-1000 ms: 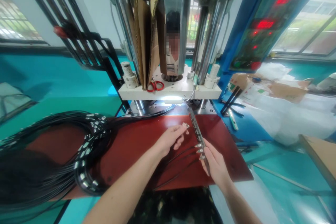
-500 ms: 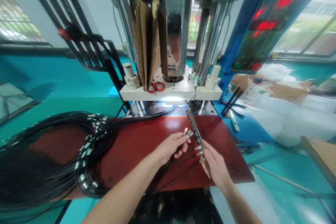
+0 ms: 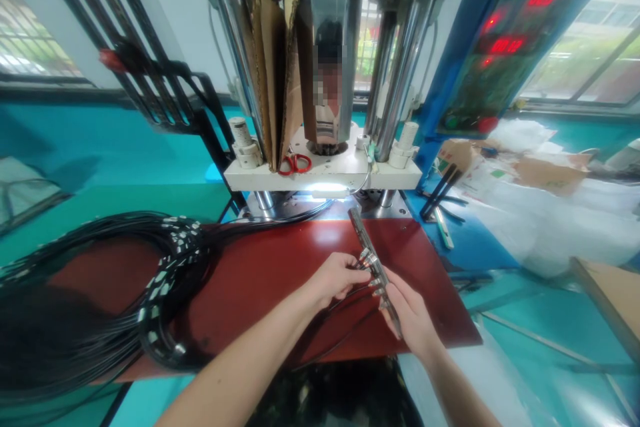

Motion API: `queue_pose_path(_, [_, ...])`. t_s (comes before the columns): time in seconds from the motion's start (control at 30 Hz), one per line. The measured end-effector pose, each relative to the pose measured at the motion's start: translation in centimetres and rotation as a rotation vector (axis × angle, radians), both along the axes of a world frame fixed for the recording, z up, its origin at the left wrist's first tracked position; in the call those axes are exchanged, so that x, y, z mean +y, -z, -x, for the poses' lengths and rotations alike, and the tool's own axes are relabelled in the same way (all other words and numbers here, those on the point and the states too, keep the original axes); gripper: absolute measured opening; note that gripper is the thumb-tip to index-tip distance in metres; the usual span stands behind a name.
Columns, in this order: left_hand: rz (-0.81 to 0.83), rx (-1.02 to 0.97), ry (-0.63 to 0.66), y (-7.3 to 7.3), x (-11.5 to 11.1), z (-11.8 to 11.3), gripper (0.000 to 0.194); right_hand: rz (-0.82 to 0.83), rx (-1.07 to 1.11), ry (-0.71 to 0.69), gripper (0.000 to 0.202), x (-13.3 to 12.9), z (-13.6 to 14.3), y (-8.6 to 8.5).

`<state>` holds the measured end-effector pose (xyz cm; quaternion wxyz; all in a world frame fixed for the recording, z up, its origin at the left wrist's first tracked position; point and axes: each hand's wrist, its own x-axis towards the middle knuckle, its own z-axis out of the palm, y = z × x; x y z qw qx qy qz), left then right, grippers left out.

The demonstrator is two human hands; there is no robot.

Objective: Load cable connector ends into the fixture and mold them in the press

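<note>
A long dark metal bar [image 3: 361, 230] slants over the red-brown board [image 3: 280, 253]. My right hand [image 3: 407, 307] is wrapped round its lower part. Several small metal connectors [image 3: 376, 285] sit along the bar beside my right fingers. My left hand [image 3: 340, 278] pinches cable ends with metal connectors [image 3: 369, 257], which touch the bar's left side or lie over it. Thin black cables trail below my left hand. Exactly how each connector sits in the bar is too small to tell.
A large coil of black cables [image 3: 175, 253] with pale tags lies at the left. Behind the board stands a press [image 3: 390, 178] with red scissors [image 3: 295, 164] and cardboard on it. Plastic bags [image 3: 540, 213] and a blue control panel [image 3: 450, 80] are at the right.
My left hand has moved right, bringing its connectors from beside the bar up against it. My right hand still holds the bar. The camera view has shifted slightly.
</note>
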<state>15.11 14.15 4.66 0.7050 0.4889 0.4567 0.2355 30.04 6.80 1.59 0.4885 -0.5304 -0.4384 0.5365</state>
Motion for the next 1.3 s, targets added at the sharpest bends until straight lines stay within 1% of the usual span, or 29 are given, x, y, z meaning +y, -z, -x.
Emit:
queue_pose_path(0.17, [-0.01,0.012,0.006,0.3,0.5,-0.3,0.03,0.005,0.0,-0.043,0.054,0.0,-0.2,0.4])
queue_pose_path(0.33, [-0.056,0.078,0.001,-0.5,0.2,-0.3,0.021,-0.017,-0.067,-0.125,0.049,0.1,-0.4,0.7])
queue_pose_path(0.4, [-0.081,0.074,-0.013,-0.8,-0.2,-0.3,0.02,-0.023,-0.077,-0.174,0.048,0.2,-0.5,0.6])
queue_pose_path(0.47, [-0.112,0.045,-0.025,-0.8,-0.6,-0.3,0.022,-0.023,-0.069,-0.189,0.049,0.2,-0.4,0.6])
queue_pose_path(0.5, [-0.148,0.036,-0.028,-0.7,-0.7,-0.2,0.022,-0.015,-0.054,-0.176,0.049,0.1,-0.4,0.5])
queue_pose_path(0.57, [-0.274,0.04,-0.058,-0.5,-0.6,-0.1,0.023,0.01,-0.007,-0.116,0.049,0.0,-0.2,0.4])
queue_pose_path(0.63, [-0.405,0.065,-0.149,-0.2,-0.1,0.2,0.025,0.032,0.046,-0.054,0.047,-0.1,-0.1,0.4])
queue_pose_path(0.7, [-0.461,0.11,-0.246,-0.1,0.5,0.7,0.025,0.045,0.083,-0.012,0.047,-0.3,0.0,0.5])
queue_pose_path(0.73, [-0.465,0.138,-0.265,-0.1,0.7,1.0,0.025,0.049,0.097,0.002,0.048,-0.3,0.0,0.6])
queue_pose_path(0.77, [-0.463,0.162,-0.249,0.0,0.9,1.2,0.024,0.054,0.107,0.012,0.048,-0.3,0.0,0.7])
queue_pose_path(0.87, [-0.45,0.16,-0.124,0.2,0.9,1.2,0.023,0.055,0.119,0.028,0.051,-0.2,-0.2,0.9])
queue_pose_path(0.93, [-0.416,0.109,-0.087,0.4,0.6,0.7,0.021,0.054,0.093,0.025,0.054,-0.1,-0.3,0.9])
queue_pose_path(1.1, [-0.309,-0.011,-0.153,0.7,0.1,-0.2,0.02,0.043,0.008,-0.013,0.06,-0.1,-0.4,0.8])
queue_pose_path(1.23, [-0.312,-0.004,-0.194,0.5,0.1,0.2,0.02,0.043,0.003,0.016,0.059,-0.1,-0.3,0.9])
queue_pose_path(1.3, [-0.318,-0.009,-0.195,0.4,0.1,0.4,0.02,0.042,-0.009,0.004,0.06,-0.1,-0.4,1.0])
